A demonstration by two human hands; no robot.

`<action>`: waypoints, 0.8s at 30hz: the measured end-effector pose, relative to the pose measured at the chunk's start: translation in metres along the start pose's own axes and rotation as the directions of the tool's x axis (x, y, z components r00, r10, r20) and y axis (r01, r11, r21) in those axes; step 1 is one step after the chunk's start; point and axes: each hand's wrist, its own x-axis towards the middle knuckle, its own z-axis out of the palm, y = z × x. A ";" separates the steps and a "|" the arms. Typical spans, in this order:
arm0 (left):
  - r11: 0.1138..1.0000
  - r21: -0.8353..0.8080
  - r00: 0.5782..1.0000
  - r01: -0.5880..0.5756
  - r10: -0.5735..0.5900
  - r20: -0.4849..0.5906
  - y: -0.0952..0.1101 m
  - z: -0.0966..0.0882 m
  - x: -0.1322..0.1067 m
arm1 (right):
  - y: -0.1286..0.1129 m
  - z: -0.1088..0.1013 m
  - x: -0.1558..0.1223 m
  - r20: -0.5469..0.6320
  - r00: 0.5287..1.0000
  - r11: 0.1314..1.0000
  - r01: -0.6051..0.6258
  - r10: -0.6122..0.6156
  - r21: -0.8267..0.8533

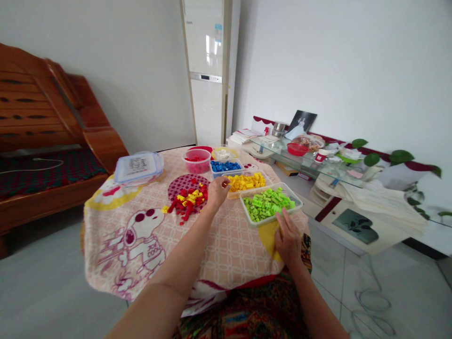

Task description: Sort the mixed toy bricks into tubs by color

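Note:
My left hand (218, 192) is at the near left edge of the box of yellow building bricks (250, 181), its fingers pinched together; whatever is between them is too small to make out. My right hand (288, 238) rests at the near right side of a clear box (252, 222) of green building bricks (264, 205), with its fingers stretched out to the rim. Left of my left hand, a loose pile of red and yellow bricks (189, 200) lies on the tablecloth (226, 249).
Behind stand a box of blue bricks (225, 166), a round pink tub (197, 166) with red bricks, and a round container (225, 153) with white pieces. Stacked lids (137, 167) lie at the far left. A cluttered glass-topped stand (275, 147) is to the right, a wooden bench (45, 108) to the left.

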 end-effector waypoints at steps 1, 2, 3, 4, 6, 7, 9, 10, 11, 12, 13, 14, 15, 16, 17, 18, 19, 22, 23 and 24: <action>1.000 0.010 1.000 -0.004 0.004 0.002 0.000 0.001 0.000 | 0.000 0.000 0.000 -0.002 1.000 1.000 0.001 -0.001 -0.002; 1.000 0.022 1.000 -0.008 0.008 0.003 0.001 0.003 0.000 | 0.000 0.000 0.000 -0.003 1.000 1.000 0.002 -0.002 -0.003; 0.999 0.035 1.000 -0.009 0.009 0.003 0.001 0.004 -0.001 | 0.000 0.000 0.000 -0.005 1.000 1.000 0.003 -0.003 -0.004; 0.999 0.049 1.000 -0.006 0.006 0.004 0.002 0.006 -0.001 | 0.000 0.000 0.000 -0.007 1.000 1.000 0.004 -0.004 -0.004; 0.997 0.072 1.000 0.007 -0.008 0.007 0.003 0.009 -0.002 | 0.000 0.000 0.000 -0.007 1.000 1.000 0.007 -0.007 -0.001; 0.997 0.080 1.000 0.016 -0.017 0.013 0.004 0.011 -0.003 | 0.001 0.000 0.000 -0.005 1.000 1.000 0.007 -0.007 0.000; 0.996 0.088 0.999 0.025 -0.028 0.031 0.004 0.014 -0.003 | 0.001 0.000 0.000 0.002 1.000 1.000 0.002 -0.002 0.000; 0.996 0.089 0.999 0.028 -0.032 0.037 0.003 0.016 -0.004 | 0.001 0.000 0.000 0.006 1.000 1.000 -0.001 0.001 -0.001; 0.996 0.089 0.999 0.031 -0.035 0.040 0.003 0.017 -0.004 | 0.001 0.000 0.000 0.010 1.000 1.000 -0.005 0.005 -0.001; 0.996 0.087 0.998 0.030 -0.034 0.043 0.003 0.018 -0.004 | 0.000 0.000 0.000 0.012 1.000 1.000 -0.009 0.009 -0.002; 0.996 0.083 0.999 0.027 -0.030 0.042 0.003 0.019 -0.004 | 0.000 0.000 0.000 0.013 1.000 1.000 -0.011 0.011 -0.002; 0.997 0.077 0.999 0.020 -0.023 0.040 0.003 0.019 -0.004 | -0.001 -0.001 0.000 0.011 1.000 1.000 -0.013 0.013 -0.001; 0.998 0.070 0.999 0.010 -0.013 0.039 0.003 0.019 -0.004 | -0.001 -0.001 0.000 0.009 1.000 1.000 -0.012 0.012 0.001; 0.998 0.062 0.999 0.003 -0.005 0.038 0.003 0.018 -0.003 | -0.001 -0.001 0.001 0.006 1.000 1.000 -0.009 0.009 0.002; 0.998 0.056 0.999 0.000 -0.002 0.035 0.003 0.017 -0.003 | -0.002 -0.002 0.001 0.001 1.000 1.000 -0.005 0.005 0.002; 0.999 0.053 1.000 0.008 -0.009 0.027 0.002 0.014 -0.002 | -0.002 -0.002 0.001 -0.003 1.000 1.000 -0.003 0.003 0.002; 0.998 0.055 1.000 0.024 -0.025 0.014 0.000 0.010 0.000 | -0.002 -0.002 0.002 -0.005 1.000 1.000 0.000 0.000 -0.001; 0.987 0.116 0.993 0.110 -0.105 -0.054 -0.013 -0.007 0.004 | -0.002 -0.003 0.002 -0.002 1.000 1.000 -0.004 0.004 -0.009; 0.977 0.154 0.988 0.145 -0.134 -0.082 -0.020 -0.014 0.006 | -0.002 -0.003 0.001 0.000 1.000 1.000 -0.005 0.005 -0.009; 0.964 0.196 0.981 0.180 -0.162 -0.106 -0.027 -0.021 0.007 | -0.002 -0.003 0.001 0.002 1.000 1.000 -0.005 0.005 -0.008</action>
